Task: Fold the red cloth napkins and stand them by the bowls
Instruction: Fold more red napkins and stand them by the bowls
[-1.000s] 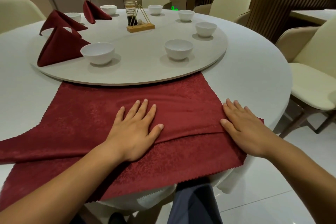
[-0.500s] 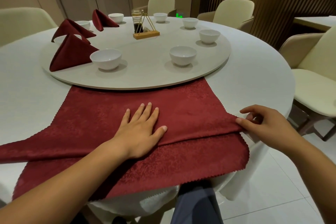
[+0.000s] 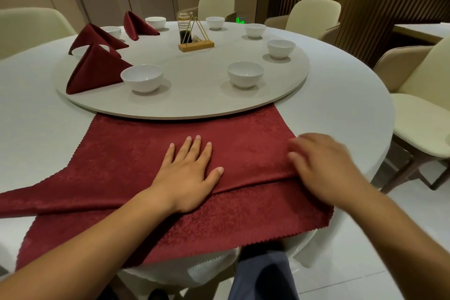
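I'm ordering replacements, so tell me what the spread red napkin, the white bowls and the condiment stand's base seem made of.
Spread red cloth napkin: woven fabric, likely damask; faint tone-on-tone pattern, zigzag edge. Round white bowls: probably glazed ceramic; glossy highlights. Rectangular tan stand base: apparently matte wood.

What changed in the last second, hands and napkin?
The right hand lay flat on the right edge of the spread napkin, then pinched at that corner. It has now swung left over the cloth, too blurred to tell its grip. The left hand stayed flat on the cloth. The folded napkins and bowls did not move.
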`<state>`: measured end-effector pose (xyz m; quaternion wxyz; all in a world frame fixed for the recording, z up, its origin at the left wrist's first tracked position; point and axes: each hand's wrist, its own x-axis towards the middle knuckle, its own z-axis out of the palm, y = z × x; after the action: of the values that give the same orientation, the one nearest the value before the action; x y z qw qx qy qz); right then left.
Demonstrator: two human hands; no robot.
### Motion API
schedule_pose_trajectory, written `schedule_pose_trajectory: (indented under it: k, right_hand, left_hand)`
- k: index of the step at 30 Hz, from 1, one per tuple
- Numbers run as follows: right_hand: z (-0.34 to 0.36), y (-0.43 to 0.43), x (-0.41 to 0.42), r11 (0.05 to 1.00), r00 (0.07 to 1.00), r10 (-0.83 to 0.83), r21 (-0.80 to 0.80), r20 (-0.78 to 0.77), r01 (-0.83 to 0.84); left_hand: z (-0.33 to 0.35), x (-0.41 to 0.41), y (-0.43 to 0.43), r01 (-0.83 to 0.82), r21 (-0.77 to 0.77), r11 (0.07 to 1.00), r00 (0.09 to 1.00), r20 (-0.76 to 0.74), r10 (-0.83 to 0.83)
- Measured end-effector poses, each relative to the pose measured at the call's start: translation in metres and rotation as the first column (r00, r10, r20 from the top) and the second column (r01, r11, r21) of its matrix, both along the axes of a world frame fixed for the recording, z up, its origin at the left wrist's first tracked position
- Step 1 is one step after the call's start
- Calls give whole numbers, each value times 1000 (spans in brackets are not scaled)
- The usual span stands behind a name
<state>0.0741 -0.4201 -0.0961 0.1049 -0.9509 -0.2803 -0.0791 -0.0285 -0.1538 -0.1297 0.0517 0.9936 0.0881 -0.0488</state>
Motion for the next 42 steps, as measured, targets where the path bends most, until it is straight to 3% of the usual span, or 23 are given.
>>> schedule_pose_trajectory:
  k: [3,5,13,18,21,24,26,28,30,35,42]
  right_hand:
    - [-8,50,-61,930,916,356,-26,-187,-366]
    - [-16,64,-83,893,866,401,-81,-299,-442]
    - [-35,-22,-24,960,962,158,-192,-224,-202]
    - [-33,-53,3,989,949,69,-105,-308,-106]
    - [-24,-35,-5,995,961,91,-18,-261,-99]
    - [-12,5,-30,973,973,214,108,-90,-204]
    - [-8,36,-49,932,938,336,168,-80,-320]
    - [-12,63,-62,886,889,446,190,-98,-424]
    - [-18,83,-68,864,864,489,203,-119,-461]
    - [-27,102,-68,894,897,419,235,-139,-381]
    - [-16,109,-64,925,886,378,135,-269,-354]
  left_hand:
    - [0,1,0,2,20,1000,1000,0,-2]
    - [0,0,0,4,22,1000,1000,-5,-4]
    - [-1,0,0,6,12,1000,1000,-7,-6]
    - [-2,0,1,6,6,1000,1000,13,-7]
    - [0,-3,1,8,-48,999,999,36,-6]
    - [3,-9,1,45,-167,985,973,229,-5]
    - [7,-18,0,143,-110,984,889,450,-79]
    - [13,-26,0,224,-16,974,813,554,-178]
    - [17,-37,-2,264,-8,964,845,484,-228]
    - [6,-76,11,262,-56,964,960,118,-254]
    - [3,-131,66,42,-3,999,999,-5,-42]
